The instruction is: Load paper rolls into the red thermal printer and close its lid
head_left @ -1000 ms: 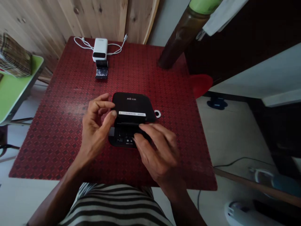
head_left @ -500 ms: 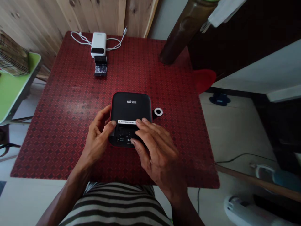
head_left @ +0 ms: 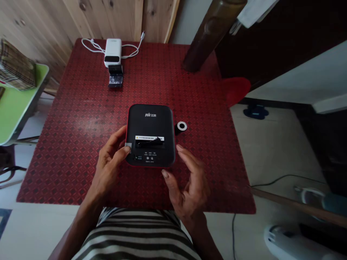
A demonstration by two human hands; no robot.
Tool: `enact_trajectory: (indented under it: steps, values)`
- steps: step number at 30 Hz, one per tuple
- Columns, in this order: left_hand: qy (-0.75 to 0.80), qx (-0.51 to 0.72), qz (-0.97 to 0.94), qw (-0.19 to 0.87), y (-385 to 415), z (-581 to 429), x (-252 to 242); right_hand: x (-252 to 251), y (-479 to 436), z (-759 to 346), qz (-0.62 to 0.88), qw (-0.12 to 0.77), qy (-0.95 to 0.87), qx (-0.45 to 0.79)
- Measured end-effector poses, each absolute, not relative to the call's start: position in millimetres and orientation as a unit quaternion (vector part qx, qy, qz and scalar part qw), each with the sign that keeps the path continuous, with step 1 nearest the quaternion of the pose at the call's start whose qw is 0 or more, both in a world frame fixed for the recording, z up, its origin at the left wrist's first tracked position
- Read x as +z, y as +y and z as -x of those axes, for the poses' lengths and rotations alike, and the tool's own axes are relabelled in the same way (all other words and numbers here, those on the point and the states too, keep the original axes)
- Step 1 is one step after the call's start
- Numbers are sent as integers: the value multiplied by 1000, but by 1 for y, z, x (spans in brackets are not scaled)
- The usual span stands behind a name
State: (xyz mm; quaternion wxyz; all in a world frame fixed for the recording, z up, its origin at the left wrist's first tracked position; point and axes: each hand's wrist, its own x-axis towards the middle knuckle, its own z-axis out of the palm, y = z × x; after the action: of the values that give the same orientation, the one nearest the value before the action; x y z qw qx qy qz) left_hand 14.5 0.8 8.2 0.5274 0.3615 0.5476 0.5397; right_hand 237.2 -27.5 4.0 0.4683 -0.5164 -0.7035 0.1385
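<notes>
A black, rounded-square device (head_left: 150, 124), resembling a receipt printer, lies on the red patterned table with white lettering on top. Across its lower half run a white warning label (head_left: 145, 138) and a dark slot, from which a thin black strip (head_left: 149, 142) sticks up. Small buttons sit near its front edge. My left hand (head_left: 108, 159) grips its left side, thumb on top by a small pale sticker (head_left: 128, 147). Off its front right corner, my right hand (head_left: 188, 180) has thumb and fingers apart, holding nothing. Just right of the device lies a dark roll (head_left: 181, 126) with a white ring-shaped end.
Toward the back left stand a white power bank (head_left: 112, 52) with a white cable and a small dark crumpled piece (head_left: 115, 76) in front. A brown post-like column (head_left: 208, 36) rises at the back right. Beside the table are a green table (head_left: 21, 108) and a red seat (head_left: 237, 90).
My right hand has drawn back from the device to the right and opened, uncovering the buttons and the slot with its black strip. My left hand keeps its grip on the side.
</notes>
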Motion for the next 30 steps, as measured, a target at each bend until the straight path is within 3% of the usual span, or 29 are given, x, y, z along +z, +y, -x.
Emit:
enact_trajectory:
  steps: [6, 16, 30]
  values:
    - [557, 527, -377, 519, 3, -12, 10, -25, -42, -236, 589, 426, -668, 158]
    - [559, 555, -296, 540, 7, -20, 10, -24, -23, -237, 560, 419, -680, 220]
    - [579, 550, -308, 517, 7, -26, 15, -25, -23, -238, 560, 419, -683, 212]
